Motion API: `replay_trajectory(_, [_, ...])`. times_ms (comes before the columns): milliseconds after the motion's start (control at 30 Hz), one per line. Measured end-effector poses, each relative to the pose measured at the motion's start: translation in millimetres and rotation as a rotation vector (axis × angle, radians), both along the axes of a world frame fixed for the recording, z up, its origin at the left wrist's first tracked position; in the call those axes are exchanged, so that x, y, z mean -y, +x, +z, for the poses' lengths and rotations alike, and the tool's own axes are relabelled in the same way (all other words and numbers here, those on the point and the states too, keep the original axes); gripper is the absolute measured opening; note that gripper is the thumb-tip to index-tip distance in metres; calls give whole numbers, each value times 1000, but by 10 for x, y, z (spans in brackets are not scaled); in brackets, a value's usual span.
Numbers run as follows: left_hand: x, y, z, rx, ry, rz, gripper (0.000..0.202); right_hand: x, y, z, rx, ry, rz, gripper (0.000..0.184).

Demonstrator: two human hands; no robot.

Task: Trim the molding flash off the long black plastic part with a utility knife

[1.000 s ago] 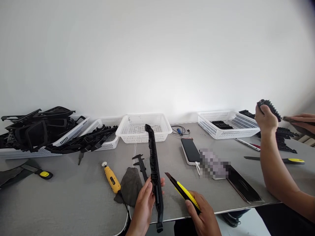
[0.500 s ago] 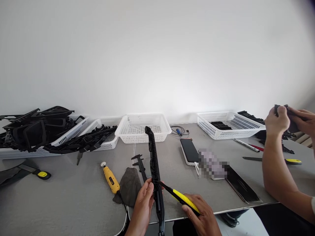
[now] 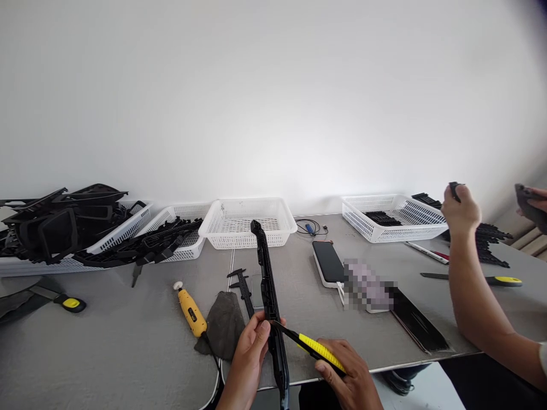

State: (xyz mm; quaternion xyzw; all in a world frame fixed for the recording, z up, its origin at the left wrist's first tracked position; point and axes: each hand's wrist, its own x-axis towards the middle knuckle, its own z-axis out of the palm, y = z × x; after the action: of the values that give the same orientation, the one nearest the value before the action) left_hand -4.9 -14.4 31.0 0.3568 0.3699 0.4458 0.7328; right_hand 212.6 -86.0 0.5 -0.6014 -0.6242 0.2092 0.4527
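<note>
A long black plastic strip (image 3: 266, 273) with ribs and recesses stands slanted up from the table's front edge. My left hand (image 3: 251, 353) is closed around its lower middle, thumb on the near side. In my right hand (image 3: 348, 370) is a yellow and black utility knife (image 3: 318, 348), its grip wrapped by my fingers. The knife's dark tip meets the strip just beside my left thumb. Left of my left hand lie a dark grey cloth (image 3: 224, 324), a black caliper (image 3: 243, 290) and a yellow rotary tool (image 3: 191, 312).
White baskets (image 3: 248, 242) line the wall; the left ones hold black plastic parts (image 3: 68, 228). A phone (image 3: 328, 262) and a black pouch (image 3: 416, 319) lie to the right. At far right a co-worker's arm (image 3: 478, 285) reaches over a file (image 3: 504, 281).
The knife tip and my left thumb sit slightly lower along the strip. The co-worker's hands have parted, one moving left with a black part, the other right with a grey cloth.
</note>
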Motion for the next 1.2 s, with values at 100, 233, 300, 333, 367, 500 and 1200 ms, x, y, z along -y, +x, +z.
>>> replay_trajectory(100, [-1,-13,41,-13,-15,-16,53,0,-4,-17,14,34,-14,36])
replay_trajectory(233, [7,-23,48,-34,-8,-26,53,10,5,-18,1,50,-15,37])
replay_trajectory(300, [10,-22,35,-40,-5,-33,52,12,10,-22,-3,49,-11,37])
replay_trajectory(333, [10,-20,29,-41,-6,-33,53,11,11,-25,0,47,-12,37])
replay_trajectory(367, [10,-17,26,-41,-6,-29,54,8,10,-29,6,44,-14,38])
replay_trajectory(500, [10,-12,29,-36,5,-9,54,-16,-10,-40,54,38,-49,40])
replay_trajectory(1200, [52,-42,-42,1,-44,8,53,-48,5,-236,199,60,-79,36])
